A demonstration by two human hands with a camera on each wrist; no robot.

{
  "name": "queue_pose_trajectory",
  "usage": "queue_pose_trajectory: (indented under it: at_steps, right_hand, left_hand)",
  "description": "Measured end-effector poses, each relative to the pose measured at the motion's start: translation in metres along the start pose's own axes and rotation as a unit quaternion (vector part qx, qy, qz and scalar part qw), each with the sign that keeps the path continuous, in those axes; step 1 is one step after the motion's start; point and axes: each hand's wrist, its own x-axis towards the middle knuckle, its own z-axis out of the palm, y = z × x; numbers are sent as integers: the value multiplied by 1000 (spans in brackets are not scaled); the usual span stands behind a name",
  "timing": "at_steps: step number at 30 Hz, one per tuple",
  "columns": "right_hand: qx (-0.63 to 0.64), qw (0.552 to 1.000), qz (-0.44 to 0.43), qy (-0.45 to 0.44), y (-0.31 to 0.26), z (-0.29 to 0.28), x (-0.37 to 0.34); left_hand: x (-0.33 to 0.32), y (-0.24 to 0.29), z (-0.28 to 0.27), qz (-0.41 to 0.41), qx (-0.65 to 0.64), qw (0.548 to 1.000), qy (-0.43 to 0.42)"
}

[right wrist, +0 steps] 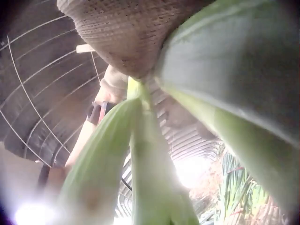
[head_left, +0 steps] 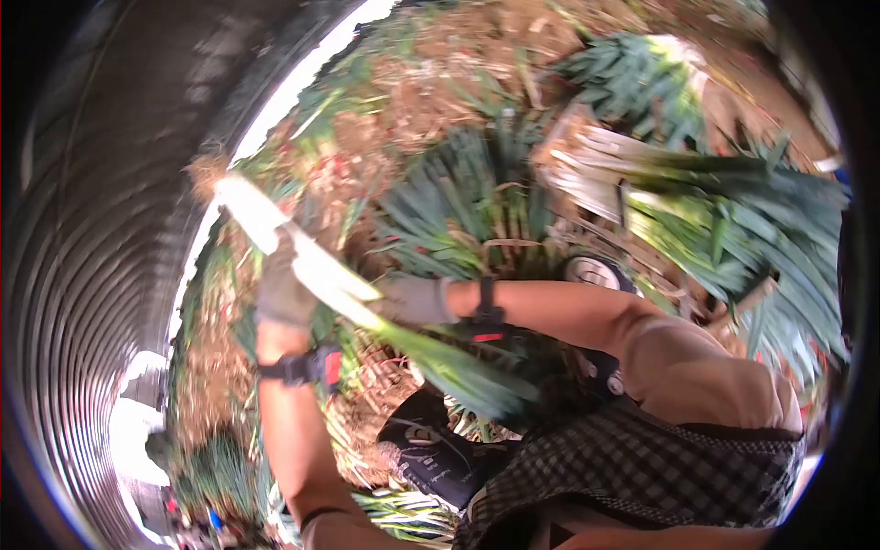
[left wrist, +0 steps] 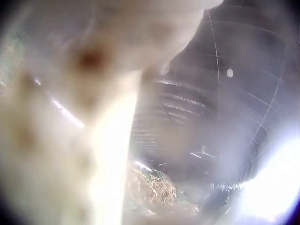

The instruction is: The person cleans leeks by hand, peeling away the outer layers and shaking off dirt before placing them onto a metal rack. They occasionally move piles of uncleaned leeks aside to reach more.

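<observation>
A long leek (head_left: 325,277) slants across the head view, its root tuft at the upper left and its green leaves trailing toward the apron. Fingers of my grey-gloved left hand (head_left: 286,291) curl round the white shank below the roots. Farther down, my right hand (head_left: 417,301), also gloved, is partly behind the stalk. In the right wrist view that glove (right wrist: 124,40) grips the leek where its broad green leaves (right wrist: 105,159) fan out. The left wrist view is blurred, with a bright white shank (left wrist: 112,154) under the pale glove (left wrist: 145,33).
Leeks with white shanks (head_left: 596,174) lie piled at the right, and a leafy clump (head_left: 458,197) stands ahead of me. Another bundle (head_left: 632,82) lies farther back. Dry leaf litter (head_left: 449,73) covers the ground. A dark ribbed tunnel wall (head_left: 92,229) rises at left; my shoe (head_left: 426,445) is below.
</observation>
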Motion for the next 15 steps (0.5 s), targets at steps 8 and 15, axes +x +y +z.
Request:
queue_pose_trajectory:
  at_steps: [8,15]
  right_hand:
    - [119,992,-19,-30,-76,0,-40]
    - [-128,976,-45,173,-121,-8,-61]
  left_hand:
    - [-12,88,-28,-94,-412,889,176]
    - [-7,147,-108,88,-269,916,286]
